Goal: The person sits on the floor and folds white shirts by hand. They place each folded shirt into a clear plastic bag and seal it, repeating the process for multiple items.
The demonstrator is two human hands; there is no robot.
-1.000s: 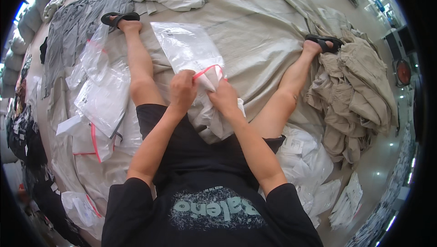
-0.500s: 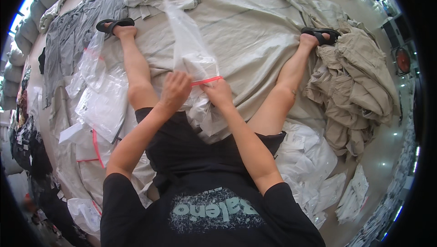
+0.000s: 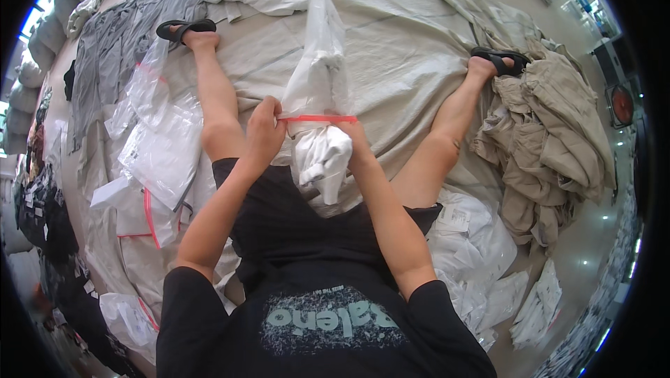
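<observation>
A clear plastic bag [image 3: 305, 92] with a red strip along its mouth stretches away from me between my legs. My left hand [image 3: 266, 130] is closed on the left end of the red strip. At the strip's other end, my right hand [image 3: 358, 144] grips the bag's edge, its fingertips partly hidden. From just below the strip a bunched white cloth item [image 3: 324, 157] hangs toward my lap. Whether it is partly inside the bag I cannot tell.
Pale sheeting [image 3: 391, 50] covers the floor between my legs. Plastic bags [image 3: 157, 158] with red strips lie at left, white packages [image 3: 464, 231] at right. A beige clothing pile [image 3: 551, 127] lies beyond them, grey clothing [image 3: 125, 57] at far left. A fan [image 3: 620, 105] stands at far right.
The bag has shifted right and now extends straighter away from me. My hands are slightly farther apart, with the red strip pulled level. More of the white cloth item shows below the strip.
</observation>
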